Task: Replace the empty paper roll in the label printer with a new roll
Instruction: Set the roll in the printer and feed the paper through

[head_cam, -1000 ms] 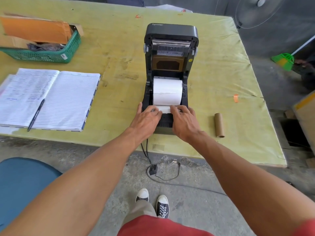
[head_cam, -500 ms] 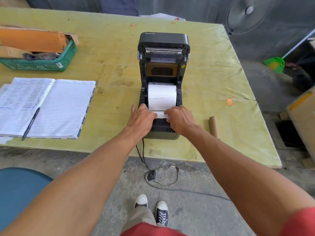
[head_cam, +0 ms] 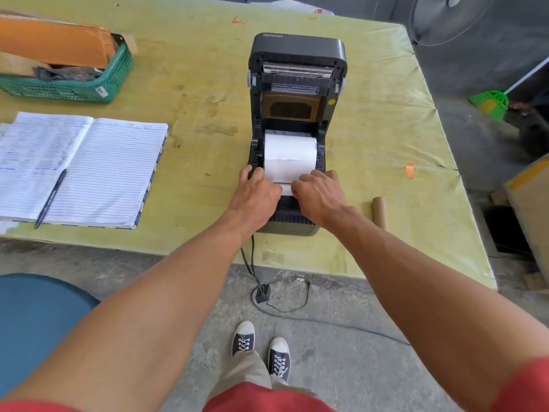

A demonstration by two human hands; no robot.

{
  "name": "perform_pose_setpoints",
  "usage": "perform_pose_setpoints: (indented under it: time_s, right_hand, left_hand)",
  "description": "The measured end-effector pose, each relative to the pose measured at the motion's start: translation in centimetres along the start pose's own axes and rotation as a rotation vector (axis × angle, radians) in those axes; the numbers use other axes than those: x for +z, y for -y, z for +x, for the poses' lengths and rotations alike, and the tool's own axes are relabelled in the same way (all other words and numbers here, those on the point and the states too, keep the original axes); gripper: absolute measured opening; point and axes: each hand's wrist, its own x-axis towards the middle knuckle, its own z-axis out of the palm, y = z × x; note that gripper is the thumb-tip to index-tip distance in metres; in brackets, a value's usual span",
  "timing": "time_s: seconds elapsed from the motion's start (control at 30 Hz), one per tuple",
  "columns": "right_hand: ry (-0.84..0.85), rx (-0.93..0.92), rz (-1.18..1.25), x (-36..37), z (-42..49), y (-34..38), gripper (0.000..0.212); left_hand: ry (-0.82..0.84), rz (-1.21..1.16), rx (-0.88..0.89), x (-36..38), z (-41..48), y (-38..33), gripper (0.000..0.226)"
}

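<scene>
The black label printer (head_cam: 297, 49) stands on the table with its lid raised upright. A full white paper roll (head_cam: 289, 150) sits in its bay, and a strip of paper runs forward from it over the front. My left hand (head_cam: 257, 197) and my right hand (head_cam: 319, 196) rest side by side on the printer's front, fingers pressed on the left and right edges of the paper strip (head_cam: 285, 188). The empty brown cardboard core (head_cam: 381, 211) lies on the table to the right of the printer.
An open lined notebook (head_cam: 98, 171) with a pen (head_cam: 50, 199) lies at the left. A green basket (head_cam: 74, 87) with brown envelopes stands at the back left. The printer's cable (head_cam: 261, 289) hangs over the table's front edge. A blue seat (head_cam: 32, 322) is at lower left.
The camera view has shifted slightly. Both hands stay on the paper's leading edge, with the fingers slid a little further toward the roll.
</scene>
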Motion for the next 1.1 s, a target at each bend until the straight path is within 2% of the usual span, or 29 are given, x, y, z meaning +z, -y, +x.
perform_pose_setpoints:
  time_s: [0.27, 0.73, 0.83, 1.0, 1.1]
  right_hand:
    - [0.011, -0.019, -0.027, 0.5, -1.4, 0.7, 0.013]
    - [0.112, -0.004, 0.121, -0.8, -3.7, 1.8, 0.023]
    - [0.100, -0.015, 0.153, -0.8, -4.4, 1.9, 0.024]
    - [0.112, -0.019, 0.160, -1.3, -5.1, 2.0, 0.022]
    - [0.126, -0.031, 0.165, -1.1, -5.5, 2.1, 0.017]
  left_hand:
    - [-0.038, 0.026, 0.043, 0.9, -1.2, 0.2, 0.022]
    - [-0.073, 0.003, 0.109, 0.2, -4.6, 0.2, 0.027]
    - [-0.101, -0.024, 0.126, 0.5, -5.2, 0.4, 0.022]
    - [-0.013, -0.015, 0.148, 0.5, -5.9, 1.1, 0.013]
    - [-0.011, -0.044, 0.148, -0.1, -5.8, 1.3, 0.026]
